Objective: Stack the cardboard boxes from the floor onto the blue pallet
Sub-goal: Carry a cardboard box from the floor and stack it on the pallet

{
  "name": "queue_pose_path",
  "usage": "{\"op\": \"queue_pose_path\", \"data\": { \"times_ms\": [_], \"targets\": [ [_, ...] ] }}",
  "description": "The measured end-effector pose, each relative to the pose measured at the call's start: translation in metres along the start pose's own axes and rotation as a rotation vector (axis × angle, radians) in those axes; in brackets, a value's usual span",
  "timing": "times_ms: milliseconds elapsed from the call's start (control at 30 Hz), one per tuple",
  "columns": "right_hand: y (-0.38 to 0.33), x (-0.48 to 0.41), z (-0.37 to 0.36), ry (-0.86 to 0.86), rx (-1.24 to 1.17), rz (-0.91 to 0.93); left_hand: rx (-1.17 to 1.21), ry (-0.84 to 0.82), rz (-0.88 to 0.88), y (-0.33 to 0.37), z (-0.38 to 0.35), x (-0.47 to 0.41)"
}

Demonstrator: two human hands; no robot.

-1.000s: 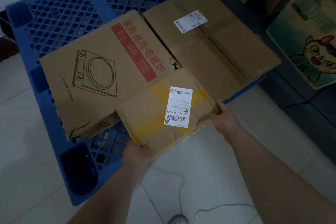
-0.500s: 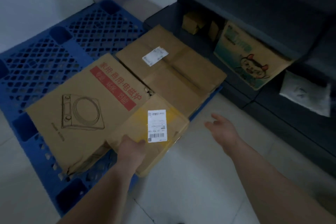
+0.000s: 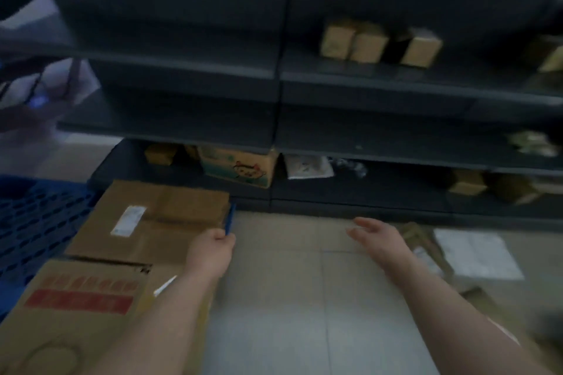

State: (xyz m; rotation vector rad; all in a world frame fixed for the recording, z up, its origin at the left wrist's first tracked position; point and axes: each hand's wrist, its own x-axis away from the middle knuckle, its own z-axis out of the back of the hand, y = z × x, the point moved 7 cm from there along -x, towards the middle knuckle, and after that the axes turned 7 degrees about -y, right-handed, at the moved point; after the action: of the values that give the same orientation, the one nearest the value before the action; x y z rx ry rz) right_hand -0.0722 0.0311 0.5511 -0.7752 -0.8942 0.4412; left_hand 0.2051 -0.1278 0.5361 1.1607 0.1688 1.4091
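Red-banded box [image 3: 76, 298] — print blurred; white-labelled box [image 3: 146, 222] unreadable.

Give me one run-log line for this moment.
left hand: at pallet-side box edge, grip unclear | right hand: open, empty, over floor | boxes: flat on blue pallet | next: floor cardboard at right

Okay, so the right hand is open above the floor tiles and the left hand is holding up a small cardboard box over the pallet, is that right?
Not quite. The head view shows the left hand holding nothing up; it rests curled at the edge of the boxes already lying on the blue pallet. The right hand is indeed open above the floor tiles.
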Motion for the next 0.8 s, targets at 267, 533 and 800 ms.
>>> {"op": "queue_pose_path", "data": {
  "times_ms": [267,533,800],
  "targets": [
    [0.084,0.121,0.206,0.338,-0.164,-0.112,-0.153,-0.231,-0.229,0.136,-0.14,0.087],
    [0.212,0.16,0.332,0.476,-0.323,-0.325,-0.184,-0.481,-0.252,0.203,-0.311,0.124],
    [0.255,0.083,0.374,0.414,-0.273,-0.339,-0.187,-0.509,-0.154,0.202,-0.428,0.088]
  ]
}}
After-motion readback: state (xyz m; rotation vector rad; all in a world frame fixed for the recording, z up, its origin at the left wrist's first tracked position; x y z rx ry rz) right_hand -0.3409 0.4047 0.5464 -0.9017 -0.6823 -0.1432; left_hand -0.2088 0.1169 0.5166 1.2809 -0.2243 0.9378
